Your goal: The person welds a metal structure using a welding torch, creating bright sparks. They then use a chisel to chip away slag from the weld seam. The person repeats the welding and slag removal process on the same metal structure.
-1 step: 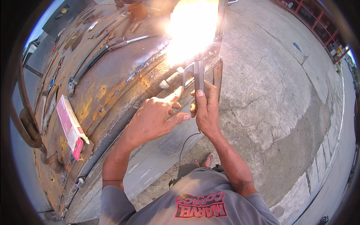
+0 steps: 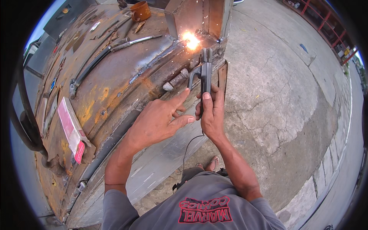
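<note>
Rusty surface [image 2: 94, 97], electrode holder [image 2: 206, 76] in hand [image 2: 212, 118]

soft, bright daylight covers the scene. a small white-orange spark [image 2: 190, 40] glares with a blown-out core, throwing bright flecks and warming the upright brown steel plate [image 2: 216, 19]. the black, long-handled electrode holder [image 2: 206, 76] looks sharp; the red metal shelving [image 2: 325, 20] is softer. fisheye distortion bends outer edges inside a black rim.

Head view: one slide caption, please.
A bright, sparking glow beyond the black electrode holder in the right hand; the left hand is close by, index finger extended.
</note>
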Available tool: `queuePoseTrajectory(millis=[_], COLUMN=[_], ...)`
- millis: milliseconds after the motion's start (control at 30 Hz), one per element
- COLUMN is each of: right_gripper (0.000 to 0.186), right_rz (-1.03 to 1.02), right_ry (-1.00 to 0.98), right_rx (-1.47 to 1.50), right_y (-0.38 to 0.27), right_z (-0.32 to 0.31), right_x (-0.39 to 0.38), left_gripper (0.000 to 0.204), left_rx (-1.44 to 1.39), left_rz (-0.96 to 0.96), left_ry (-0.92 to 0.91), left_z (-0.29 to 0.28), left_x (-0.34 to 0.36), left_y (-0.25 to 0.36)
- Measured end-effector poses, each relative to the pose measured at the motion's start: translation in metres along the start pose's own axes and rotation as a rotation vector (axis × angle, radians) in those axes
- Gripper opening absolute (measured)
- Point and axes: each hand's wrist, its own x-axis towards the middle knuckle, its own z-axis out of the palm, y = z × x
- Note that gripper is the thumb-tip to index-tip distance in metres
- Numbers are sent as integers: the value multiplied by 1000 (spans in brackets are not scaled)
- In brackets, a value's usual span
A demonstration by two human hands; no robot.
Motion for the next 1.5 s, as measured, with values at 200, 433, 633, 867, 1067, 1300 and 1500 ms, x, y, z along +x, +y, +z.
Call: queuePoseTrajectory(millis=[200,433,633,867,1067,1300,1500], right_gripper=[46,44,45,46,46,46,45], right_rz=[-26,13,48,40,28,6,5], right_ry=[11,-25,-32,-31,-49,-52,-58], right_rx=[15,15,-22,-31,-34,-60,-58], right_y=[3,6,3,4,3,4,3], right_z=[2,3,2,4,3,2,3], right_x=[7,9,9,10,11,12,12], left_gripper=[85,86,85,84,85,84,83], left_rx=[9,2,-9,11,3,-7,-3], left_rz=[37,-19,-32,-30,-44,-43,-42], left_ry=[37,10,6,29,23,21,28], left_z=[0,-4,-3,-3,-3,-3,-2], left_x=[1,4,6,4,5,6,6], left_y=[-5,-3,-4,-4,-3,-4,-4])
